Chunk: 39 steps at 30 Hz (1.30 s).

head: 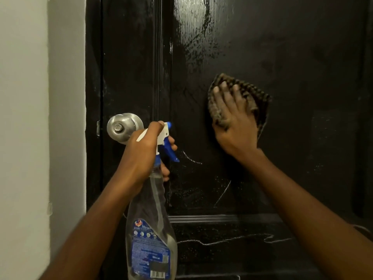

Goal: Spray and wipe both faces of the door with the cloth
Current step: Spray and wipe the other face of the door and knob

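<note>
My left grip (145,153) holds the spray bottle (150,223); my right grip (235,123), wide, presses the cloth (253,94). The door (302,57) is wet.

Spray bottle (150,239) label too blurred to read

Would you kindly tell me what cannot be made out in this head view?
All head view.
- Other face of the door: hidden behind this one.
- Label text on the spray bottle: too small, blurred.
- Middle of the cloth: covered by the right hand.
- Door top and bottom: cut off by frame edges.
</note>
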Tool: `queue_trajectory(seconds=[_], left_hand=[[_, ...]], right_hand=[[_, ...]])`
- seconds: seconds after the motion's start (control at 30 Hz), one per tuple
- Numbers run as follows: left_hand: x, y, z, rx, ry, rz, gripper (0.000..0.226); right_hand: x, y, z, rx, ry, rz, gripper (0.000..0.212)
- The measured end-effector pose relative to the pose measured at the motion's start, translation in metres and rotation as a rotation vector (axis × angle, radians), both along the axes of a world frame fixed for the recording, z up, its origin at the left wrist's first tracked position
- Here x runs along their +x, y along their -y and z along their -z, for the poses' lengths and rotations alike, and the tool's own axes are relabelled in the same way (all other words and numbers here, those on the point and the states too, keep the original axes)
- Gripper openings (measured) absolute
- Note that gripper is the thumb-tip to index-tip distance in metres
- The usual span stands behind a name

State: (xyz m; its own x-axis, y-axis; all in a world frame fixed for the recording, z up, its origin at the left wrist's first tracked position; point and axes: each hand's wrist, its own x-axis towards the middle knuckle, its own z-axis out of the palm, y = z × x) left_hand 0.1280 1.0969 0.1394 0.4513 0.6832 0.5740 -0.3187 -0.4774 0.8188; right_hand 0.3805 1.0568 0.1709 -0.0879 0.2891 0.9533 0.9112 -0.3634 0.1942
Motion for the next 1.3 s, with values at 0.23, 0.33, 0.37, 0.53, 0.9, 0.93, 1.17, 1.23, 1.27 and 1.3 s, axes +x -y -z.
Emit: queue_trajectory(seconds=[0.23, 0.33, 0.37, 0.53, 0.9, 0.93, 1.17, 1.23, 1.27, 1.3], left_hand=[[0.032, 0.005, 0.006, 0.026, -0.042, 0.077, 0.052], [0.054, 0.015, 0.010, 0.038, -0.060, 0.098, 0.052], [0.064, 0.020, 0.011, 0.037, -0.061, 0.113, 0.052], [0.117, 0.052, 0.017, 0.044, -0.112, 0.209, 0.052], [0.207, 0.117, 0.008, 0.111, -0.298, 0.376, 0.053], [0.211, 0.120, 0.007, 0.110, -0.308, 0.367, 0.054], [0.207, 0.108, 0.012, 0.017, -0.128, 0.229, 0.051], [0.203, 0.102, 0.013, 0.004, -0.058, 0.187, 0.050], [0.201, 0.099, 0.012, 0.000, -0.039, 0.178, 0.049], [0.200, 0.097, 0.012, 0.001, -0.037, 0.170, 0.049]], right_hand=[[0.077, 0.061, 0.100, -0.326, 0.303, -0.103, 0.059], [0.100, 0.089, 0.105, -0.175, 0.066, -0.220, 0.060], [0.103, 0.093, 0.105, -0.125, -0.047, -0.341, 0.058], [0.075, 0.109, 0.100, 0.565, -1.101, -1.056, 0.049], [0.117, 0.191, 0.078, 1.175, -1.194, -1.026, 0.046], [0.126, 0.192, 0.070, 1.164, -1.165, -1.001, 0.050], [0.168, 0.135, 0.013, 0.680, -0.860, -0.315, 0.066], [0.164, 0.124, 0.027, 0.421, -0.428, -0.056, 0.068], [0.168, 0.123, 0.042, 0.288, -0.270, -0.009, 0.069], [0.172, 0.125, 0.062, 0.154, -0.130, 0.014, 0.071]])
